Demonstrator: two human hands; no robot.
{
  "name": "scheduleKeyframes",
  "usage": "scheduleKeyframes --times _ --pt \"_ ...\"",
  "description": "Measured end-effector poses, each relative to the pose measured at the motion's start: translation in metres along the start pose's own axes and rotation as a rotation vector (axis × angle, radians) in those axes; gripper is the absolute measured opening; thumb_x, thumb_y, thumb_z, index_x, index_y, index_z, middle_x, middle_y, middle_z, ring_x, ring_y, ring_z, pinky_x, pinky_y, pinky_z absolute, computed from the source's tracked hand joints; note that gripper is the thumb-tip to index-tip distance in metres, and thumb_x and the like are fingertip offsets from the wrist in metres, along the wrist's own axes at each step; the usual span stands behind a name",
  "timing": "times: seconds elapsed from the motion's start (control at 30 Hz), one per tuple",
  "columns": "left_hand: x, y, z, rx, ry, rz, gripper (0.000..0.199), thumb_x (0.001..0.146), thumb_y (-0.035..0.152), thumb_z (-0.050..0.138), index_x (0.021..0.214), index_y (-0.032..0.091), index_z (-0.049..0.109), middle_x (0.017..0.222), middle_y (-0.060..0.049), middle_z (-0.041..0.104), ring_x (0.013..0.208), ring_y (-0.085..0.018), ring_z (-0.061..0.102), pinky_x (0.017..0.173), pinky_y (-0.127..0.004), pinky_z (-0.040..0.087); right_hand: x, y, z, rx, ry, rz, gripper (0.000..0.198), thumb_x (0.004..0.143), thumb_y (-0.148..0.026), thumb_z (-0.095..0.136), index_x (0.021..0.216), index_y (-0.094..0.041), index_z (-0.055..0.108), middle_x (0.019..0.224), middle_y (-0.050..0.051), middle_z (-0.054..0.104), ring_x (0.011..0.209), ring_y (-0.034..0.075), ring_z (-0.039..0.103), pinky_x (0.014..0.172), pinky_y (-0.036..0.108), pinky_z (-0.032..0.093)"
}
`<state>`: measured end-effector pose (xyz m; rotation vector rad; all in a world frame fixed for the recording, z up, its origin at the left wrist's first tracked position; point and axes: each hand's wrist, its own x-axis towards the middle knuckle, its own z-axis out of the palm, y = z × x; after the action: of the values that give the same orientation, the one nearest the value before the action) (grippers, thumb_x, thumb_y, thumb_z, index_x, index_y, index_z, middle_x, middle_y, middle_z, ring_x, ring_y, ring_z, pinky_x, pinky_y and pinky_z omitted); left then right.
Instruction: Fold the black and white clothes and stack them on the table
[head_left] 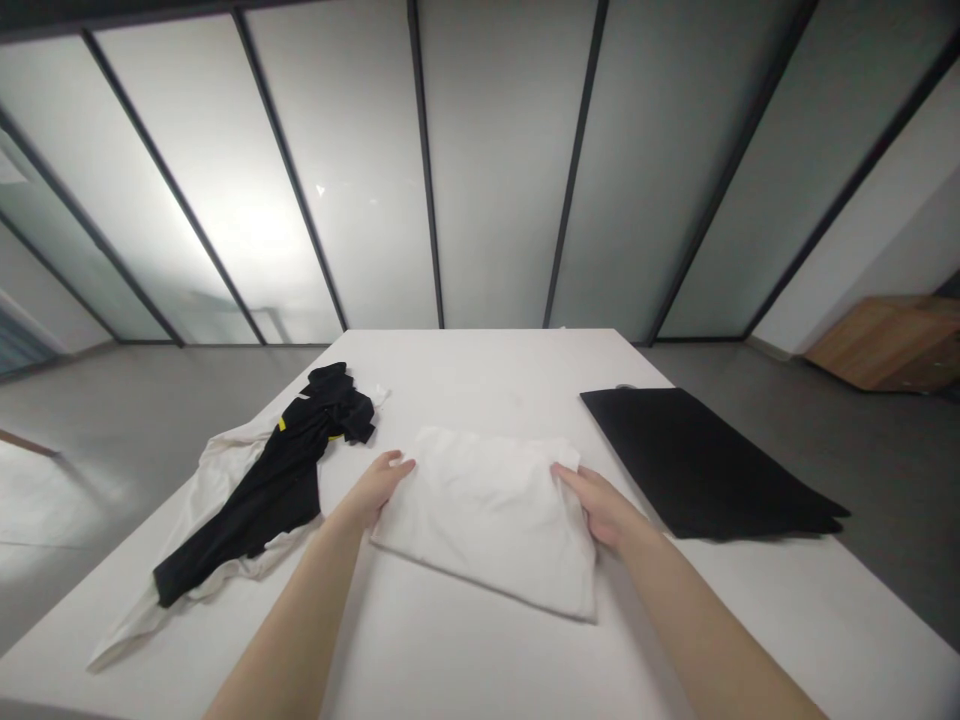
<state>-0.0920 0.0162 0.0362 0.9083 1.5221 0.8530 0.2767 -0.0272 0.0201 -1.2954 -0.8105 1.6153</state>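
Note:
A folded white garment (491, 520) lies in front of me, roughly rectangular, its near edge slanting down to the right. My left hand (379, 485) grips its far left corner, thumb along the top and the other fingers partly hidden. On the far right side, my right hand (596, 500) pinches the cloth with the thumb on top; the fingers underneath are mostly out of sight. Whether the garment is a T-shirt or another piece I cannot tell.
Left on the white table (480, 375) is a loose black garment (281, 470) with yellow trim, partly over a crumpled white garment (225, 465). Flat black sheets (697, 465) lie at the right, overhanging the table edge. Frosted glass panels (502, 170) stand behind.

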Motion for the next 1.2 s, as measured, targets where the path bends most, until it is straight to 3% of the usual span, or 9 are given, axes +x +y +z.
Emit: scheduleKeyframes --times 0.1,0.2,0.4,0.57,0.77,0.87,0.97,1.07,1.2 --pt "0.002 -0.001 -0.001 -0.075 -0.197 -0.047 0.058 0.072 0.034 0.086 0.123 0.017 0.068 0.110 -0.013 0.079 0.099 -0.030 0.076 0.083 -0.036 0.062 -0.002 -0.003 0.002 0.028 -0.077 0.048 0.040 0.093 -0.045 0.070 0.123 -0.017 0.068 0.121 0.016 0.078 0.116 0.029 0.074 0.106 0.045 0.056" --pt "0.001 -0.001 -0.003 -0.129 -0.326 -0.091 0.049 0.070 0.044 0.088 0.106 0.015 0.073 0.103 -0.014 0.081 0.097 -0.031 0.077 0.087 -0.038 0.063 -0.004 -0.001 -0.001 -0.058 -0.094 0.062 0.046 0.088 -0.044 0.077 0.125 -0.018 0.068 0.122 0.016 0.078 0.114 0.031 0.075 0.105 0.048 0.056" --pt "-0.006 -0.001 0.006 -0.057 -0.165 -0.092 0.039 0.085 0.037 0.079 0.118 0.019 0.070 0.103 -0.013 0.081 0.092 -0.032 0.079 0.076 -0.041 0.065 0.000 0.009 0.009 -0.247 0.129 -0.100 0.036 0.085 -0.029 0.076 0.118 -0.017 0.072 0.117 0.015 0.080 0.119 0.032 0.072 0.109 0.050 0.052" --pt "-0.011 0.002 0.005 -0.274 -0.314 -0.045 0.037 0.095 0.031 0.069 0.129 0.016 0.067 0.105 -0.013 0.081 0.090 -0.028 0.080 0.084 -0.041 0.065 0.000 0.001 0.011 -0.138 0.149 -0.104 0.029 0.090 -0.028 0.070 0.117 -0.018 0.072 0.119 0.014 0.079 0.113 0.029 0.075 0.105 0.044 0.056" --pt "-0.007 0.000 0.010 -0.361 -0.298 -0.144 0.034 0.097 0.024 0.063 0.129 0.010 0.066 0.106 -0.017 0.081 0.091 -0.029 0.080 0.086 -0.040 0.065 0.001 0.005 0.006 -0.222 0.122 -0.110 0.034 0.090 -0.033 0.069 0.122 -0.021 0.070 0.127 0.012 0.077 0.121 0.029 0.071 0.109 0.046 0.053" --pt "-0.010 0.003 0.006 -0.393 -0.323 -0.131 0.038 0.098 0.029 0.063 0.130 0.009 0.065 0.107 -0.017 0.080 0.096 -0.030 0.079 0.089 -0.040 0.064 -0.002 0.001 0.009 -0.280 0.156 -0.198 0.036 0.089 -0.034 0.070 0.123 -0.022 0.070 0.130 0.011 0.075 0.125 0.030 0.068 0.112 0.046 0.051" --pt "-0.014 0.007 -0.002 -0.415 -0.359 -0.088 0.046 0.097 0.039 0.065 0.132 0.009 0.065 0.108 -0.018 0.080 0.098 -0.032 0.079 0.090 -0.041 0.064 -0.009 -0.011 0.013 -0.199 0.150 -0.256 0.037 0.092 -0.039 0.067 0.126 -0.024 0.070 0.128 0.010 0.076 0.122 0.031 0.069 0.107 0.043 0.054" --pt "-0.013 0.005 -0.002 -0.325 -0.307 0.013 0.051 0.095 0.041 0.068 0.138 0.014 0.062 0.112 -0.016 0.079 0.097 -0.030 0.078 0.090 -0.040 0.063 -0.009 -0.017 0.008 -0.214 0.225 -0.275 0.036 0.092 -0.041 0.067 0.125 -0.025 0.070 0.126 0.010 0.077 0.121 0.031 0.069 0.105 0.041 0.054" --pt "-0.001 -0.005 0.008 0.040 -0.091 0.112 0.063 0.095 0.031 0.067 0.153 0.018 0.048 0.120 -0.015 0.076 0.101 -0.027 0.075 0.094 -0.040 0.059 0.008 -0.006 -0.010 -0.544 0.352 -0.261 0.047 0.090 -0.032 0.064 0.135 -0.021 0.064 0.122 0.013 0.076 0.118 0.030 0.069 0.109 0.043 0.049"
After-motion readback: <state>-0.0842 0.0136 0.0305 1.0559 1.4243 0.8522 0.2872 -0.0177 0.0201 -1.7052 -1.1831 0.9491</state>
